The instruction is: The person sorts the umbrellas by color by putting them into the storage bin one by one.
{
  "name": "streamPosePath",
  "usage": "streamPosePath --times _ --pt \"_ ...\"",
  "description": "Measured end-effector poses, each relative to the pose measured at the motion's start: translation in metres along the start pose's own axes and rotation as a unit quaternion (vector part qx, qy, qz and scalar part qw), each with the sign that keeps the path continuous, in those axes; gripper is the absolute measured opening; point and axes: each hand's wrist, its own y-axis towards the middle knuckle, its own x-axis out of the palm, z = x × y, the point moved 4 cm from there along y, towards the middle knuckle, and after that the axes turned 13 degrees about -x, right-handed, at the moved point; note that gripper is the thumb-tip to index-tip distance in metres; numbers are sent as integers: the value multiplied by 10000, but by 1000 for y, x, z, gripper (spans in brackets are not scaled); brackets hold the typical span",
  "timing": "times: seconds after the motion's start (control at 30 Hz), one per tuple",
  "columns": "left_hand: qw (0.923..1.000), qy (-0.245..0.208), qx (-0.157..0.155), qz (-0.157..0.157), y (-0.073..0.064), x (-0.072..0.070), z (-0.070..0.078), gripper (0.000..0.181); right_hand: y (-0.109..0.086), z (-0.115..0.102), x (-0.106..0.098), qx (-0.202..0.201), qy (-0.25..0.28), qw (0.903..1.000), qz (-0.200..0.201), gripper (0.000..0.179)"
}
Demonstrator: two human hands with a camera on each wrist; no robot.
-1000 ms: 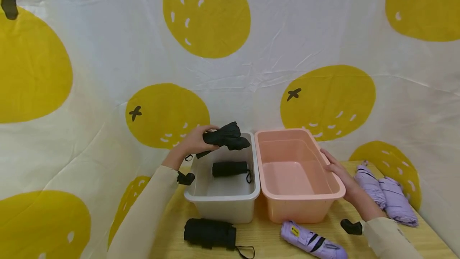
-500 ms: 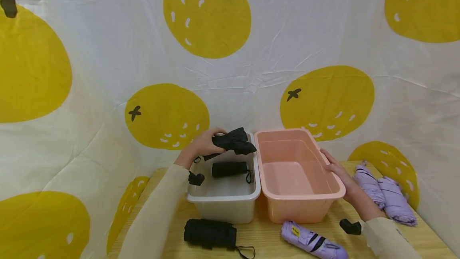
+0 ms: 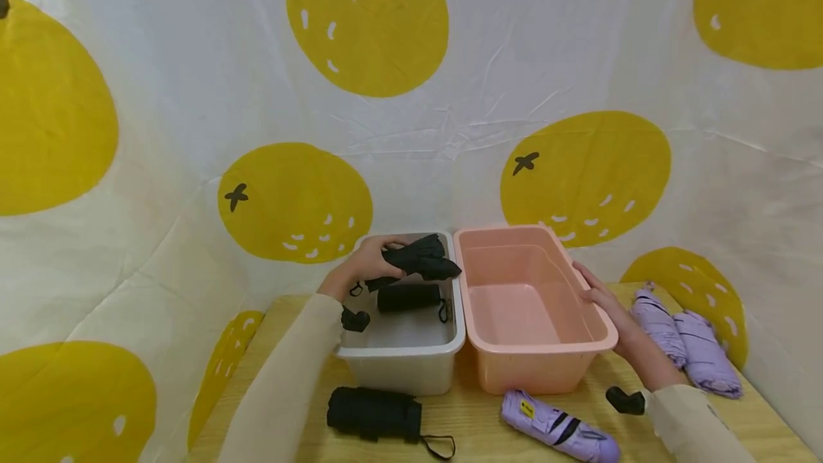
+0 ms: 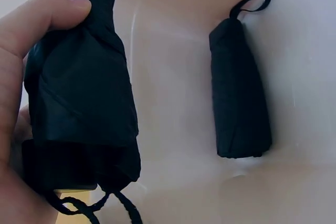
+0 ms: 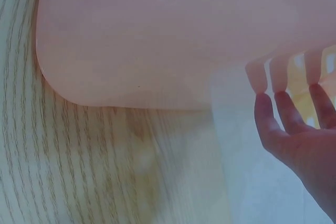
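My left hand [image 3: 369, 263] grips a loosely folded black umbrella [image 3: 421, 257] over the white bin [image 3: 401, 352]. In the left wrist view, the thumb presses on the cloth of this umbrella [image 4: 86, 82], and its cord loop dangles at the lower end. Inside the bin lies another black umbrella [image 4: 239, 90], neatly rolled, with a wrist strap. To the right, my right hand [image 3: 607, 306] holds the right rim of the pink bin [image 3: 540, 352]. Its fingertips [image 5: 264, 100] touch the outer wall in the right wrist view; the thumb is hidden there.
The two bins stand side by side on a wooden table [image 3: 472, 420]. In front lie a rolled black umbrella [image 3: 374, 414] and a lilac umbrella [image 3: 558, 426]. Two more lilac umbrellas [image 3: 684, 345] lie at the right. A fruit-printed curtain [image 3: 450, 91] hangs close behind.
My left hand has moved right and slightly down, carrying the loose black umbrella further over the white bin. The right hand has stayed at the pink bin's rim.
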Motion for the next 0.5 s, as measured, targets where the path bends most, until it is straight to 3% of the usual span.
streamPosePath --times 0.23,0.5 --pt "9999 -130 56 16 6 0 -8 62 0 -4 0 33 -30 10000 -18 62" --pt "9998 59 -187 -82 6 9 -22 61 2 0 -2 157 60 9998 -57 62"
